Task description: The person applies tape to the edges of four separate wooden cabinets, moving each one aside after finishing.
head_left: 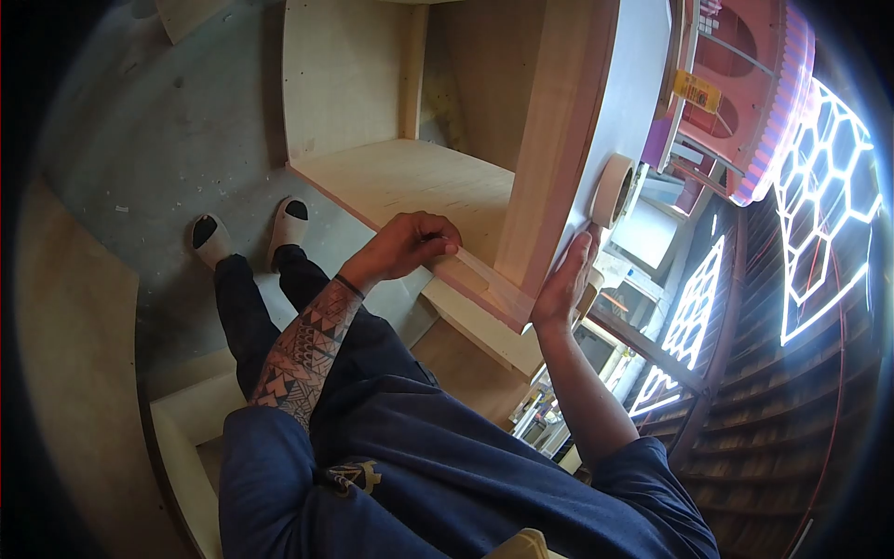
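My left hand [414,247], on the tattooed arm, pinches the end of a pale, see-through strip of tape [484,279] between thumb and fingers. The strip runs along the front edge of a light plywood cabinet [447,172] to the corner by my other hand. My right hand [563,284] lies with fingers stretched against the cabinet's white outer panel [615,93] at that corner. Just beyond its fingertips, a tan roll of tape [612,191] rests on the white panel. Whether strip and roll are joined is hidden.
More plywood pieces [484,326] sit beside the cabinet, and a large panel [84,373] is at the left. My slippered feet [212,238] stand on the grey floor [158,121]. A pink structure [745,93] and bright hexagonal lights [829,177] are on the right.
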A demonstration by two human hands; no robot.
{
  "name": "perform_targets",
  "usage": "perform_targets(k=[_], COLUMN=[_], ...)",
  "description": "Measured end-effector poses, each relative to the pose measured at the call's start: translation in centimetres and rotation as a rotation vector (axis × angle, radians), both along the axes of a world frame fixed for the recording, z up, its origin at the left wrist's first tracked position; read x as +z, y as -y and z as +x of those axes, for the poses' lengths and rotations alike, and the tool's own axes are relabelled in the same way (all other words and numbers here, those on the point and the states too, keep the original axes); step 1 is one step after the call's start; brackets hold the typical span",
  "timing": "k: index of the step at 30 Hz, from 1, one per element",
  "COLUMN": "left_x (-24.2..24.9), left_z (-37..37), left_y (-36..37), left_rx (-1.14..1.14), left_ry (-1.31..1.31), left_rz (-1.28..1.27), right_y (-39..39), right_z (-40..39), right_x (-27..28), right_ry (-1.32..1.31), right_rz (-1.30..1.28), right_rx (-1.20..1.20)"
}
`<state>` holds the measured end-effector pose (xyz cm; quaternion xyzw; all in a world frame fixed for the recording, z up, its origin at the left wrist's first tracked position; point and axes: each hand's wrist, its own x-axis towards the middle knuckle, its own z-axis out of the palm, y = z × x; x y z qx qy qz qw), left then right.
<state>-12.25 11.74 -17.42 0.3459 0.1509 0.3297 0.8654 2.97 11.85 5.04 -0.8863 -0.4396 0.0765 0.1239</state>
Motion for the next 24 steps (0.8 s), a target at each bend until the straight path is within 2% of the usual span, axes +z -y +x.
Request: perform_targets(k=[6,11,24], left_x=[-0.4,0.2,0.6], left_z=[-1.2,-0.5,2.6], left_y=[0.2,-0.2,-1.7], left_rx=[0.013,0.055,-0.005], left_ry=[0.004,-0.063,-0.004], left_rz=[-0.069,0.042,0.064], right_y=[-0.2,0.2,0.2], right_z=[-0.7,-1.2,-1.7], right_x=[-0.2,-0.1,-0.1], right_ry=[0.026,0.057,0.088], right_rz=[0.014,0.003,0.008], right_rx=[0.014,-0.026,0.024])
